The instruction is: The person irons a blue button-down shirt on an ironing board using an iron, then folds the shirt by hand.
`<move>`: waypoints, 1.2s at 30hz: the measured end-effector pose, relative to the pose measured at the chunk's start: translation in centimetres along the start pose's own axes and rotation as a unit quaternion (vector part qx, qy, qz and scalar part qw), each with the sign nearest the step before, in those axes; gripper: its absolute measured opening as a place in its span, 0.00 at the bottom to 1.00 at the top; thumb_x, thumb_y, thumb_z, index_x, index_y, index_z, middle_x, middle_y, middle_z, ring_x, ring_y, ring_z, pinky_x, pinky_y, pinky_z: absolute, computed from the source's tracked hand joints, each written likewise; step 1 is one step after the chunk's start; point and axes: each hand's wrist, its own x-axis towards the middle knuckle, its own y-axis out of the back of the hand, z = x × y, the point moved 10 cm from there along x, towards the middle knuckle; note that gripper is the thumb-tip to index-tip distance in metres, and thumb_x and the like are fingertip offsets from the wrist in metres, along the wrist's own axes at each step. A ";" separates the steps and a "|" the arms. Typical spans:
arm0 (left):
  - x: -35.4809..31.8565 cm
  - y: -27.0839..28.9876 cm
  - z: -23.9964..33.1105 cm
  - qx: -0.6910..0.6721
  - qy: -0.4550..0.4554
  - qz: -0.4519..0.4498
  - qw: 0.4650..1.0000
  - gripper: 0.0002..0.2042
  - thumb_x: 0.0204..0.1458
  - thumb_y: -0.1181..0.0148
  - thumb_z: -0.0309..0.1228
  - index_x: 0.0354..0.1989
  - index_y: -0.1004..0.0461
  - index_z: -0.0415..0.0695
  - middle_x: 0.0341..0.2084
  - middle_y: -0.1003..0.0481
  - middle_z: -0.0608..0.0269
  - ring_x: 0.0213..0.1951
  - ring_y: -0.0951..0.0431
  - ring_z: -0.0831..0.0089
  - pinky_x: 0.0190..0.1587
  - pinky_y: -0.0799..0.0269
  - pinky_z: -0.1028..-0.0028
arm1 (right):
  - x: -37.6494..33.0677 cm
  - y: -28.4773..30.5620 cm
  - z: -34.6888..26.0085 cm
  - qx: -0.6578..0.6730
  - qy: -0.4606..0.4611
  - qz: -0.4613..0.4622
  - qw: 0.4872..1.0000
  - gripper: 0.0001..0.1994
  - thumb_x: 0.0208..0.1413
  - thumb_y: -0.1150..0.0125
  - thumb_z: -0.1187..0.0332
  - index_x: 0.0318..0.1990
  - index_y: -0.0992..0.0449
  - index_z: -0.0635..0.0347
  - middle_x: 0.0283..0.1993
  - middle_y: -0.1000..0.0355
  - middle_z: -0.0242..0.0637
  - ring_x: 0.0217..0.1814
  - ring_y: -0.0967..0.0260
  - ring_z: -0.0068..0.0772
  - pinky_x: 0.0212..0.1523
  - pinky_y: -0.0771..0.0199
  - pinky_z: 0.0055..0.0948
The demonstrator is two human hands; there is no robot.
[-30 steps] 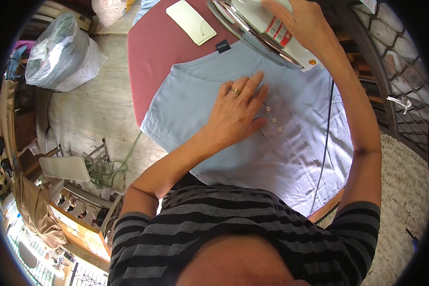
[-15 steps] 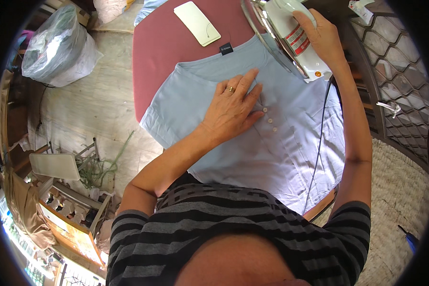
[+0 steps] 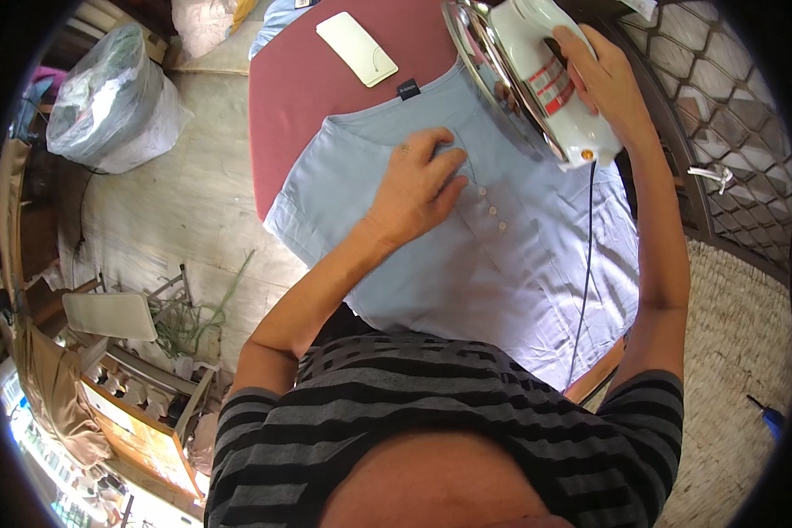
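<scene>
A pale blue shirt [image 3: 510,264] lies spread on a red ironing board [image 3: 299,97], its button placket running down the middle. My left hand [image 3: 418,185] lies on the shirt just left of the buttons, near the collar, fingers curled on the cloth. My right hand [image 3: 603,84] grips the handle of a white electric iron [image 3: 528,75], which is tilted up so its shiny soleplate faces left, above the shirt's upper right. The iron's dark cord [image 3: 585,273] hangs down across the shirt.
A flat white pad [image 3: 356,48] lies on the board above the collar. A stuffed clear plastic bag [image 3: 114,101] sits on the floor at left. A folded chair and clutter [image 3: 110,317] stand at lower left. A metal mesh grille [image 3: 722,114] and woven mat [image 3: 739,352] are at right.
My left hand has slid up the shirt toward the collar and curled its fingers. My right hand has brought the iron lower and nearer, with the soleplate still tilted up.
</scene>
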 end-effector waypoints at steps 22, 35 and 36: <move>19.0 -3.5 -7.5 0.158 -0.162 -0.231 0.946 0.31 0.37 0.29 0.61 0.33 0.21 0.41 0.31 0.25 0.57 0.39 0.24 0.57 0.43 0.29 0.61 | -20.5 -8.7 -3.5 0.231 -0.305 0.156 0.911 0.14 0.67 0.48 0.61 0.39 0.32 0.65 0.19 0.34 0.34 0.20 0.36 0.21 0.22 0.37 0.27; 19.2 -4.1 -6.7 0.126 -0.290 -0.164 0.934 0.25 0.35 0.26 0.57 0.22 0.23 0.46 0.23 0.29 0.68 0.30 0.28 0.66 0.36 0.35 0.64 | -17.7 -11.0 -4.5 0.142 -0.418 0.239 0.865 0.17 0.68 0.48 0.58 0.39 0.35 0.66 0.22 0.30 0.49 0.23 0.30 0.32 0.27 0.32 0.35; 19.2 -4.2 -7.1 0.123 -0.283 -0.168 0.936 0.24 0.34 0.26 0.57 0.21 0.23 0.47 0.22 0.29 0.69 0.30 0.29 0.66 0.37 0.35 0.64 | -17.6 -10.9 -4.6 0.141 -0.421 0.243 0.862 0.17 0.68 0.49 0.57 0.39 0.35 0.66 0.22 0.30 0.49 0.23 0.31 0.31 0.27 0.32 0.35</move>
